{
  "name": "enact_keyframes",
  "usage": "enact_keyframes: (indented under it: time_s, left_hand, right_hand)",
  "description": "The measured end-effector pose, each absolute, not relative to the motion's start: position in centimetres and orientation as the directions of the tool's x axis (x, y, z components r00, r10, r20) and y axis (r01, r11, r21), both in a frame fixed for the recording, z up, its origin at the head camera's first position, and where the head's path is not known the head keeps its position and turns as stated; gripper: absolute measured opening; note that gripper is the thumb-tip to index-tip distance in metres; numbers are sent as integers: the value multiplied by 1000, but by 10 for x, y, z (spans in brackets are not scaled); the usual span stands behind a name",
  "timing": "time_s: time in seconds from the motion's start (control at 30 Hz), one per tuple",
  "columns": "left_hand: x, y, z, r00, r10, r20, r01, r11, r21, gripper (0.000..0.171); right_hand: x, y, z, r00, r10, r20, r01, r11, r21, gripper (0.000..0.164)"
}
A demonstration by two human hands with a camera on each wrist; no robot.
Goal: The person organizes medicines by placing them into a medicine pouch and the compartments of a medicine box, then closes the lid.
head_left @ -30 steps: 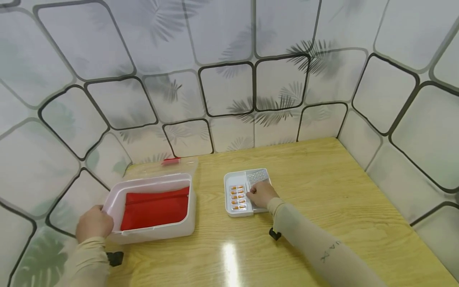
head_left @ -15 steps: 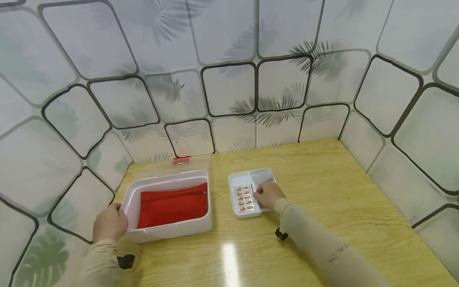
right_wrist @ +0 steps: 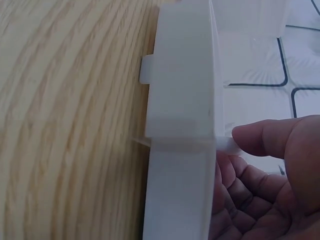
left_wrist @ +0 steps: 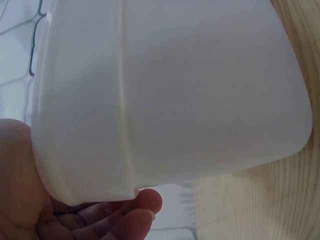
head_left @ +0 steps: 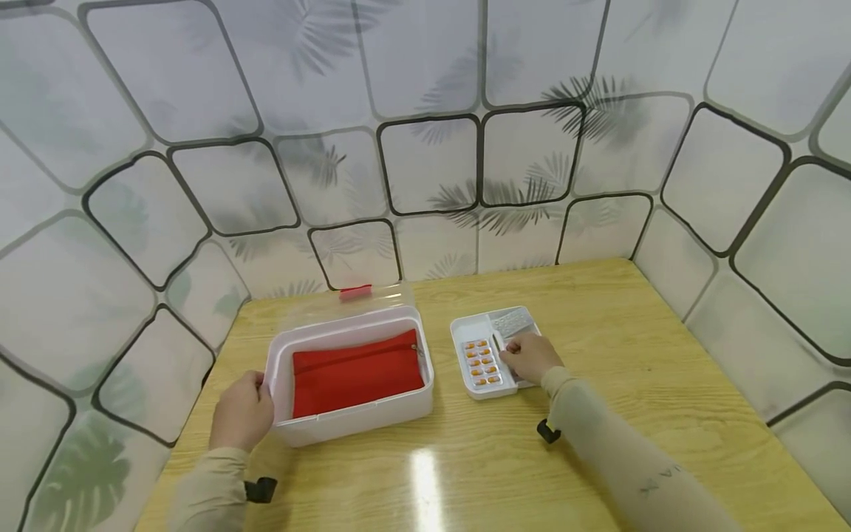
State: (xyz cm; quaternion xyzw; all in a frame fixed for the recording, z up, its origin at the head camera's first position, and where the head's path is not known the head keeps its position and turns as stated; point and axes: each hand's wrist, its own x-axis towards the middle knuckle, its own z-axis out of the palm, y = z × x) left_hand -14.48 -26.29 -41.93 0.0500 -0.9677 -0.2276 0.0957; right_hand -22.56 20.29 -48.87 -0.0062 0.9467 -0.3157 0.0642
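A white plastic box (head_left: 359, 423) stands on the table at left, a red zippered pouch (head_left: 359, 374) inside it. My left hand (head_left: 242, 412) grips its left end; in the left wrist view the fingers (left_wrist: 132, 225) curl under the rim. Right of the box lies a shallow white tray (head_left: 473, 326). One half holds a blister pack of orange and white capsules (head_left: 482, 362), the other a silver blister pack (head_left: 512, 322), partly behind my right hand (head_left: 530, 357). That hand pinches the tray's white middle handle (right_wrist: 227, 145) between thumb and fingers.
Behind the box its clear lid (head_left: 382, 297), with a red latch (head_left: 355, 292), lies folded back toward the wall. Patterned fabric walls (head_left: 432, 166) enclose the back and sides of the wooden table (head_left: 638, 362).
The box has slid to the right with my left hand on it. The tray has moved right too, with my right hand still pinching its handle. The camera view has shifted slightly.
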Motion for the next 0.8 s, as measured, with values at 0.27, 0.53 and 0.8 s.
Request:
enact_keyframes:
  time_s: [0.27,0.53,0.8]
  left_hand:
    - [-144,-239,-425,-978,-76,194,30,870,493,27]
    - [-146,-215,-429,-973,-31,230,95,851,517,23]
    - [-148,-196,-435,-964,-19,266,141,811,568,20]
  right_hand:
    - [-224,218,-490,-994,-48,-94,19,792,-610,19]
    - [-221,230,-485,-993,-21,-115,53,795,-604,27]
    - [-218,245,-485,-994,-28,-105,39,811,-584,21]
